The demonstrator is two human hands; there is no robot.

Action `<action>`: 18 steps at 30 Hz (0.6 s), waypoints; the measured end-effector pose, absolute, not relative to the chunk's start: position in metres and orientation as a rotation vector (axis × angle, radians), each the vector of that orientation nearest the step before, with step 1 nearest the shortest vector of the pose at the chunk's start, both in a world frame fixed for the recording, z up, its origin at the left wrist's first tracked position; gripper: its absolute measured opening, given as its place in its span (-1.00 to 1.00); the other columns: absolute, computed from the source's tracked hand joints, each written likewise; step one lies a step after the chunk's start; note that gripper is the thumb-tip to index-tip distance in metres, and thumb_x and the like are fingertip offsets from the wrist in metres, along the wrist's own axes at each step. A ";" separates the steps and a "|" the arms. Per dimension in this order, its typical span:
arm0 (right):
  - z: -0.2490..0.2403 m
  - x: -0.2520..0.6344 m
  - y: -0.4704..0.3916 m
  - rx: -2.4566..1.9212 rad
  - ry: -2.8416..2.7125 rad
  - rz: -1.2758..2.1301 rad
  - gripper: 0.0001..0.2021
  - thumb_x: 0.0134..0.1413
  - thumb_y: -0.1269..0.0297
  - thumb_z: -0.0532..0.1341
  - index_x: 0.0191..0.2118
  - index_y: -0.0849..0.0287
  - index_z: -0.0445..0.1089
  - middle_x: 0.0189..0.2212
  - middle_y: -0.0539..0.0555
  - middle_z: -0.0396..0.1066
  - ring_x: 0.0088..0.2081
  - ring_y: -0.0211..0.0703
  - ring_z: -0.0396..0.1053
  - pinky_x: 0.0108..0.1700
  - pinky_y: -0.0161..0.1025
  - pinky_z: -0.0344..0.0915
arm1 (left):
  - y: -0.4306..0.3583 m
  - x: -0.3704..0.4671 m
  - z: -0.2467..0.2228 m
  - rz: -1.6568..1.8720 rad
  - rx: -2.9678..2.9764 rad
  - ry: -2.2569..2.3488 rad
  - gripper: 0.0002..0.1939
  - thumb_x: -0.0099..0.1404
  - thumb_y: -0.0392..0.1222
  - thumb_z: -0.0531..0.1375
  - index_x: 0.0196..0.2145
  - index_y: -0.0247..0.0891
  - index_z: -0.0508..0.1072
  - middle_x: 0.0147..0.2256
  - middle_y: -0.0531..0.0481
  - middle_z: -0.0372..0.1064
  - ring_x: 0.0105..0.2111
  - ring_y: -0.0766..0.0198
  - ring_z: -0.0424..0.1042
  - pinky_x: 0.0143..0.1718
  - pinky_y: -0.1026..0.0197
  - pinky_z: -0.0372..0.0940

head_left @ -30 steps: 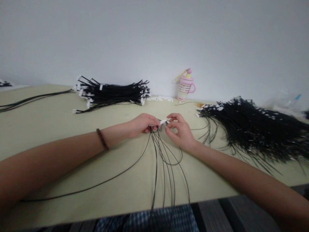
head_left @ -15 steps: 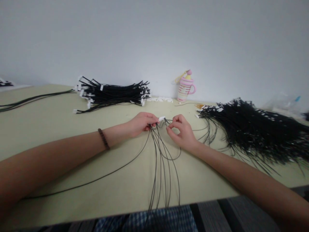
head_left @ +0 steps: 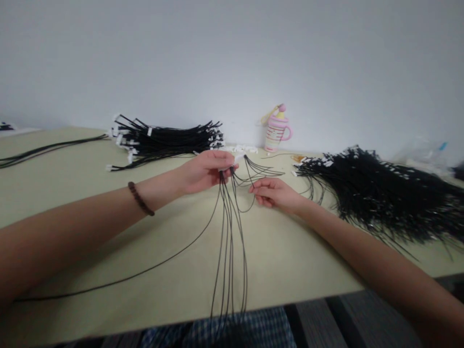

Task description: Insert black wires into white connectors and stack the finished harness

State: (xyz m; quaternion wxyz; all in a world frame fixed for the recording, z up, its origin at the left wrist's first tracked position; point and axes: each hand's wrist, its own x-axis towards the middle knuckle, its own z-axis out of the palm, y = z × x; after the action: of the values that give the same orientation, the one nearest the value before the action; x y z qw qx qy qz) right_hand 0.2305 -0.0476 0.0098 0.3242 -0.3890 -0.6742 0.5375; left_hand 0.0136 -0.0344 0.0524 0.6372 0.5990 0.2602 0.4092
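My left hand (head_left: 210, 169), with a dark beaded bracelet (head_left: 140, 199) at its wrist, is closed on white connectors (head_left: 239, 157) raised above the table. Thin black wires (head_left: 226, 227) hang from them past the front edge, and one long wire curves off to the left. A smaller fan of wires (head_left: 263, 169) sticks out to the right of the connector. To the right and lower, my right hand (head_left: 275, 193) pinches a thin black wire (head_left: 251, 181) between thumb and fingertips. My fingers partly hide the connectors.
Behind my left hand lies a bundle of black cables (head_left: 170, 137) with white ends. A large pile of black wires (head_left: 384, 193) covers the right side. Against the wall are loose white connectors (head_left: 241, 148), a pink cup-shaped item (head_left: 276, 130) and a clear plastic bag (head_left: 422, 152).
My left hand has lifted the connectors up and slightly left. My right hand has turned flatter and moved slightly down, now drawing a wire. The right-hand fan of wires has spread out.
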 end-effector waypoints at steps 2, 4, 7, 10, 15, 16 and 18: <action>0.009 0.234 -0.045 -0.968 -1.648 1.462 -0.82 -0.14 0.27 0.22 -0.35 0.24 0.37 -0.51 0.03 0.40 -0.57 -0.38 0.26 -0.56 -0.41 0.14 | -0.041 0.014 0.057 0.817 1.475 0.579 -0.88 -0.04 -0.24 0.26 -0.52 -0.35 0.42 -0.53 -0.01 0.29 -0.57 0.42 0.22 -0.53 0.32 0.11; 0.007 0.238 -0.040 -0.895 -1.554 1.476 -0.81 -0.17 0.31 0.24 -0.33 0.24 0.38 -0.39 0.09 0.43 -0.42 -0.29 0.36 -0.45 -0.38 0.23 | -0.045 0.016 0.058 0.718 1.622 0.608 -0.88 -0.03 -0.23 0.25 -0.52 -0.35 0.44 -0.56 0.01 0.29 -0.58 0.42 0.21 -0.54 0.32 0.10; 0.004 0.248 -0.028 -0.848 -1.475 1.458 -0.76 -0.17 0.36 0.22 -0.26 0.22 0.39 -0.27 0.13 0.43 -0.30 -0.24 0.38 -0.37 -0.36 0.27 | -0.043 0.019 0.053 0.649 1.830 0.687 -0.86 0.02 -0.19 0.22 -0.53 -0.35 0.45 -0.57 0.02 0.28 -0.58 0.43 0.19 -0.53 0.33 0.08; 0.003 0.261 -0.014 -0.977 -1.434 1.365 -0.67 -0.12 0.38 0.16 -0.13 0.20 0.34 -0.18 0.17 0.40 -0.25 -0.20 0.38 -0.33 -0.31 0.27 | -0.037 0.021 0.044 0.634 1.918 0.747 -0.84 0.03 -0.17 0.20 -0.53 -0.34 0.43 -0.58 0.03 0.28 -0.56 0.42 0.21 -0.50 0.33 0.09; 0.009 0.262 -0.015 -1.162 -1.518 0.566 -0.76 -0.05 0.33 0.08 -0.22 0.24 0.35 -0.33 0.12 0.42 -0.29 -0.22 0.36 -0.32 -0.31 0.24 | -0.034 0.025 0.026 0.645 1.868 0.889 -0.87 0.03 -0.21 0.17 -0.54 -0.34 0.42 -0.61 0.05 0.27 -0.59 0.43 0.18 -0.56 0.35 0.05; 0.012 0.257 -0.022 -1.137 -1.589 0.416 -0.79 -0.05 0.32 0.08 -0.26 0.25 0.35 -0.38 0.10 0.41 -0.34 -0.24 0.35 -0.34 -0.32 0.22 | -0.034 0.026 0.023 0.661 1.846 0.917 -0.88 0.02 -0.22 0.17 -0.54 -0.34 0.42 -0.61 0.06 0.26 -0.60 0.43 0.17 -0.57 0.36 0.03; 0.018 0.241 -0.043 -1.091 -1.807 0.246 -0.83 -0.05 0.30 0.10 -0.32 0.24 0.34 -0.49 0.04 0.37 -0.46 -0.30 0.29 -0.41 -0.36 0.17 | -0.035 0.029 0.018 0.711 1.791 0.975 -0.90 0.01 -0.24 0.17 -0.54 -0.35 0.41 -0.62 0.06 0.24 -0.61 0.43 0.16 -0.59 0.36 0.01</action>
State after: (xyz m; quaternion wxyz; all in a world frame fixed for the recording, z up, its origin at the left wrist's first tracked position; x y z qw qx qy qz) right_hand 0.2407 -0.0426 0.0176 0.4864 -0.4486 -0.7429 0.1011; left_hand 0.0291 -0.0351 0.0176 0.4713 0.7314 0.3982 0.2903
